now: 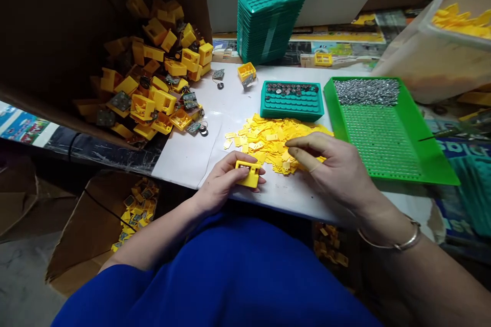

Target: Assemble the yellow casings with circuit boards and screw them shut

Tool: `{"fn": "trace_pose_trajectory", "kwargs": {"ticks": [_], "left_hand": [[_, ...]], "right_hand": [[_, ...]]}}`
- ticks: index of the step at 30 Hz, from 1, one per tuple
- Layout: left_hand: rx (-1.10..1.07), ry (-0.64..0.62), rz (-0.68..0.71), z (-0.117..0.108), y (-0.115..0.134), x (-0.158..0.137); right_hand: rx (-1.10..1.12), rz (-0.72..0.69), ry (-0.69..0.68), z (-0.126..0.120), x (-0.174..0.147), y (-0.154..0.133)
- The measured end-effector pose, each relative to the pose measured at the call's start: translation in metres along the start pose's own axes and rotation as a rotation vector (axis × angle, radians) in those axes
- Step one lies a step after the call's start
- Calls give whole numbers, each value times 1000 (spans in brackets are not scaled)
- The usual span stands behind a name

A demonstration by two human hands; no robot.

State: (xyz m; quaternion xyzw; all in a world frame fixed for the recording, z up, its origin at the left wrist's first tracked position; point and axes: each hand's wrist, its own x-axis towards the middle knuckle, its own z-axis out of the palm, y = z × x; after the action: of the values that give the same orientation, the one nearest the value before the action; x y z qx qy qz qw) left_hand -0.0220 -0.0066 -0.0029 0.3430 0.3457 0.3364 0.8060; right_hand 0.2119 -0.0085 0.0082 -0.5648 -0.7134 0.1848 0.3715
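From the head camera, the left hand (220, 184) is closed around a small yellow housing (248, 173), fingers wrapped over its far side, pressing it down on the white tabletop (192, 153) near the front edge. At about two o'clock from that piece, the right hand (333, 168) rests on the near edge of a heap of small yellow clips (264, 140), thumb and forefinger drawn together; whether a clip sits between them I cannot tell. A metal bangle (399, 242) circles that wrist.

At twelve o'clock from the heap lies a teal tray (291, 102) with dark metal bits along its far rows. At three o'clock of it sits a green tray (383, 133) with silvery pins piled at its far end. At ten o'clock a cardboard box (49, 36) spills yellow housings (161, 76) onto the table. A stack of teal trays (268, 20) stands at the back.
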Motion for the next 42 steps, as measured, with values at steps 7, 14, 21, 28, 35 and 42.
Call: {"fn": "trace_pose_trajectory", "kwargs": {"ticks": [7,14,21,28,35,42], "left_hand": [[25,-18,2,0,1,-1],[74,-92,29,9,0,1],[53,-139,49,11,-2,4],[-25,-111,29,18,-5,9],[-66,-170,17,20,-5,13],[8,-141,16,24,-6,10]], "right_hand": [[-618,-266,-68,23,16,3],[-784,-291,-215,30,45,0],[124,28,-34,10,16,-10],[671,386,13,6,-25,-28],[599,276,151,19,-46,-24],[206,-292,120,17,-43,-17]]}}
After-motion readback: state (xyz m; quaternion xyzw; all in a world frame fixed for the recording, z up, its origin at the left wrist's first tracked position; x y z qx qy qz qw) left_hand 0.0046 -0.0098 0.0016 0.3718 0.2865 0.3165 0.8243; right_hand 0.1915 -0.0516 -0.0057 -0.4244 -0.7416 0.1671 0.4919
